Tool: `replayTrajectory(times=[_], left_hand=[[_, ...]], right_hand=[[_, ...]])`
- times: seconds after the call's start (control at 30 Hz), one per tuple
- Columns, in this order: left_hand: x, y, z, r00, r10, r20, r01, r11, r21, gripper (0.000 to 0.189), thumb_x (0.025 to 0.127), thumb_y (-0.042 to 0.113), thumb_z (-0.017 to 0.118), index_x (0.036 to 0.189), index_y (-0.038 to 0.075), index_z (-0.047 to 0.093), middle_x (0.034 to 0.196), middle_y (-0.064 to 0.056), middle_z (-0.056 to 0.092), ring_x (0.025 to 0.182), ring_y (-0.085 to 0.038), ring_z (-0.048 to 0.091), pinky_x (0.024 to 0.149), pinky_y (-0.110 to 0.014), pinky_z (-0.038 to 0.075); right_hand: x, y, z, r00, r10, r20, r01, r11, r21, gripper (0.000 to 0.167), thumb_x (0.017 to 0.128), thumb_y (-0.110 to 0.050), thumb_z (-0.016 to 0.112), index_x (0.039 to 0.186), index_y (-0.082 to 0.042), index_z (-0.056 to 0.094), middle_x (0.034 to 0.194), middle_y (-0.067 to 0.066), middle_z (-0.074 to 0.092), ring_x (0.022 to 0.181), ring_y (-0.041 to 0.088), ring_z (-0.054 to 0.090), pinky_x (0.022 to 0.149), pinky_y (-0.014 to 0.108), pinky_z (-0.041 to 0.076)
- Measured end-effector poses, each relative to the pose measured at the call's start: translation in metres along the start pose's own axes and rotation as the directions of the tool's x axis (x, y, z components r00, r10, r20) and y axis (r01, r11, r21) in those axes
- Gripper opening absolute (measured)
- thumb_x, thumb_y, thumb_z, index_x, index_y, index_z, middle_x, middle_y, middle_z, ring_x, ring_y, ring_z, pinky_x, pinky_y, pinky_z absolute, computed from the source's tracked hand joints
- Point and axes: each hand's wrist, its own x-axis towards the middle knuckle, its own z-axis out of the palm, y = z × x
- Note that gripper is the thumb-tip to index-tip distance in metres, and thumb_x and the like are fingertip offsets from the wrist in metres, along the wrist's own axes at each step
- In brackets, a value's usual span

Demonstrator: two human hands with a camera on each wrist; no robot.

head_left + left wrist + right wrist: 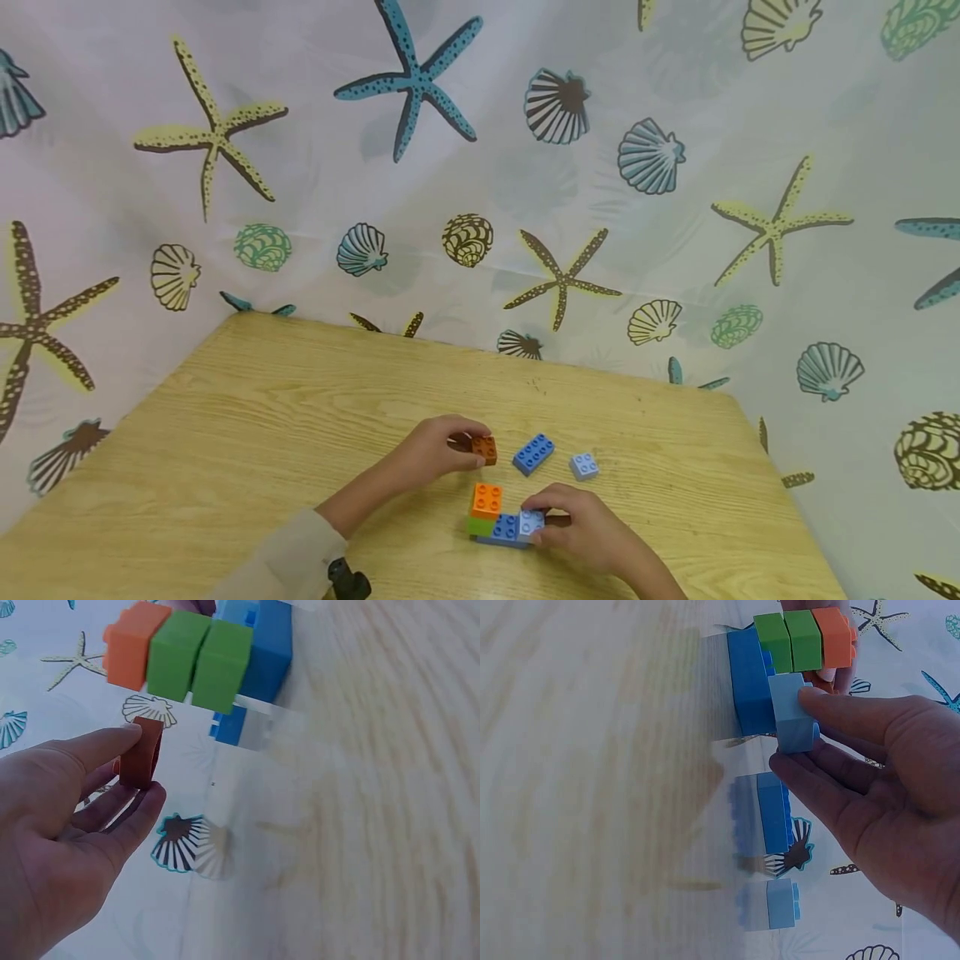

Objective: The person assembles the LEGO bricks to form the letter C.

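Note:
My left hand (429,454) pinches a reddish-brown toy brick (485,450) between thumb and fingers; in the left wrist view the brick (140,754) appears tipped on its side. Nearer to me stands a small build: a long blue brick (505,528) at the bottom, two green bricks (804,641) stacked on its left end, an orange brick (487,500) on top. My right hand (588,527) grips a light blue brick (531,523) at the right end of the long blue brick. Whether it is fully pressed down I cannot tell.
Behind the build lie a loose blue brick (534,454) and, to its right, a small light blue brick (584,467). All rest on a wooden table (300,375). A white cloth (465,183) with starfish and shells hangs along its back and sides.

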Motion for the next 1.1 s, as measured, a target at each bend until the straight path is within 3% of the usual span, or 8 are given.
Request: replayTrajectory(times=[0.6, 0.9, 1.1], left_hand=[[-0.04, 0.044, -0.014, 0.992, 0.081, 0.102, -0.071, 0.993, -0.099, 0.034, 0.093, 0.018, 0.075, 0.125, 0.014, 0.069, 0.121, -0.005, 0.066, 0.104, -0.017, 0.064, 0.09, -0.027, 0.056], [-0.048, 0.046, -0.006, 0.982, 0.108, 0.152, -0.097, 0.992, -0.077, 0.032, 0.093, 0.02, 0.075, 0.124, 0.014, 0.07, 0.118, 0.0, 0.068, 0.105, -0.016, 0.064, 0.097, -0.042, 0.054], [-0.048, 0.047, -0.002, 0.983, 0.103, 0.151, -0.095, 0.994, -0.056, 0.031, 0.093, 0.02, 0.075, 0.123, 0.016, 0.07, 0.117, 0.001, 0.067, 0.104, -0.014, 0.063, 0.095, -0.038, 0.054]], right_hand=[[-0.001, 0.003, 0.001, 1.0, -0.004, -0.002, 0.004, 1.0, 0.02, 0.028, 0.093, -0.006, 0.071, 0.121, -0.009, 0.07, 0.122, 0.004, 0.066, 0.116, 0.026, 0.062, 0.095, 0.034, 0.056], [-0.001, 0.002, 0.0, 1.0, -0.01, 0.003, 0.01, 1.0, 0.015, 0.028, 0.094, -0.007, 0.071, 0.122, -0.008, 0.07, 0.123, 0.004, 0.066, 0.116, 0.025, 0.062, 0.095, 0.033, 0.056], [-0.002, 0.0, 0.0, 1.0, -0.011, 0.003, 0.011, 1.0, 0.009, 0.027, 0.094, -0.008, 0.07, 0.122, -0.007, 0.07, 0.123, 0.004, 0.066, 0.117, 0.023, 0.061, 0.096, 0.032, 0.055]])
